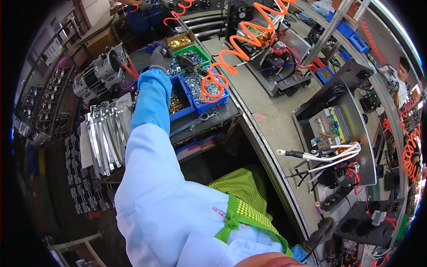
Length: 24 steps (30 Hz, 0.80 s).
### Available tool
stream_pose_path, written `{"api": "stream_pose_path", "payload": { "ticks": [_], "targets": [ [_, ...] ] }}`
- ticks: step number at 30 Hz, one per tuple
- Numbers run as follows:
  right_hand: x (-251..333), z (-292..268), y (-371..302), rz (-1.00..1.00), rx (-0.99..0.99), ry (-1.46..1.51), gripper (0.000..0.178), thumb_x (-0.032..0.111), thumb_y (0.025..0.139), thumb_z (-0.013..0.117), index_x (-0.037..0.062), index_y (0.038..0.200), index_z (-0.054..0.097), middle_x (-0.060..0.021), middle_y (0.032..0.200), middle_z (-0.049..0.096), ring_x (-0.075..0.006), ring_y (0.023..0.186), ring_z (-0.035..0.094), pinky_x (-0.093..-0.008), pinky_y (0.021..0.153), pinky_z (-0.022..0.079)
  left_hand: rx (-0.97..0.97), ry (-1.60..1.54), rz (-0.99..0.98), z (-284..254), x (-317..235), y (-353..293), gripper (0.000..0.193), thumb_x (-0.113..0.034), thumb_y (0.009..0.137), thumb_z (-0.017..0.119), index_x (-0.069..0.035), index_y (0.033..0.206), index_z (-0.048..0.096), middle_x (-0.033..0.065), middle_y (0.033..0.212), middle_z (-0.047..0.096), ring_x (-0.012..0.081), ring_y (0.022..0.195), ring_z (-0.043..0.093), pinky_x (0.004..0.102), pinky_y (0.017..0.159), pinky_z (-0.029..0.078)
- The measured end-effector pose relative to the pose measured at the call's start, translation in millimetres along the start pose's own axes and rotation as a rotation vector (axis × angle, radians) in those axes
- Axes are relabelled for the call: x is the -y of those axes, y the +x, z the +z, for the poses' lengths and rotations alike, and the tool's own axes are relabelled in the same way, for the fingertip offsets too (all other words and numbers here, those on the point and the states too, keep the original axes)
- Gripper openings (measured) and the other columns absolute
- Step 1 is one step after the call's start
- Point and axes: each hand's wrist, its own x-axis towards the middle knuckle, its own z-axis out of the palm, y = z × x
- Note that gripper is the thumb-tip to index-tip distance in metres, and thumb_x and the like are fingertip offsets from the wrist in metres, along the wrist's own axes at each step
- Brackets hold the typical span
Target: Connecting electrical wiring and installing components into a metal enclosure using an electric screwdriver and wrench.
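My left hand (161,58), in a dark grey glove, reaches out to the parts bins with its fingers curled; anything in them is hidden. Beside it are a green bin (208,57) of metal fasteners and a blue bin (226,95) of silvery ones. A dark air tool (190,63) on an orange coiled hose (231,66) lies over these bins, just right of that hand. At lower right my right hand (321,233), also gloved, is closed round a cable (319,207) whose pinkish end sticks up past the fingers.
A black-panelled chassis (362,151) with white cables (329,153) stands on the bench to the right. Wrenches (203,118) lie in front of the bins. At left are metal strips (104,138) and a motor-like unit (100,73). Another person (402,82) is at far right.
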Motion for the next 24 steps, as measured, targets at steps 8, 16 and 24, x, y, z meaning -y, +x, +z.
{"api": "stream_pose_path", "payload": {
  "ticks": [8,16,24],
  "targets": [
    [80,-86,37,-0.848,-0.485,-0.44,0.029,0.033,0.095,0.05,0.0054,0.088,0.047,-0.0058,0.076,0.046,-0.0197,0.067,0.046,-0.0329,0.06,0.04,0.245,-0.037,-0.113,142,11,-128,0.028,-0.017,0.095,0.047,0.007,0.11,0.049,0.0173,0.098,0.058,0.02,0.084,0.06,0.0198,0.054,0.05],
    [33,-180,61,-1.079,-0.783,-1.38,0.059,0.037,0.096,0.044,-0.0062,0.136,0.036,-0.0192,0.139,0.04,-0.0318,0.13,0.038,-0.0426,0.112,0.026,1.312,0.329,-0.54,289,169,-347,0.046,-0.031,0.089,0.054,0.001,0.119,0.043,-0.0003,0.063,0.043,0.006,0.046,0.037,0.0205,0.04,0.028],
    [49,-103,79,-0.159,-0.243,0.187,0.032,0.032,0.097,0.049,0.0018,0.107,0.055,-0.0077,0.094,0.061,-0.0133,0.074,0.061,-0.0248,0.064,0.05,1.868,0.759,-0.535,259,460,-540,0.025,-0.026,0.09,0.055,-0.007,0.106,0.06,0.0106,0.086,0.06,0.0238,0.081,0.059,0.039,0.073,0.048]
  ]
}}
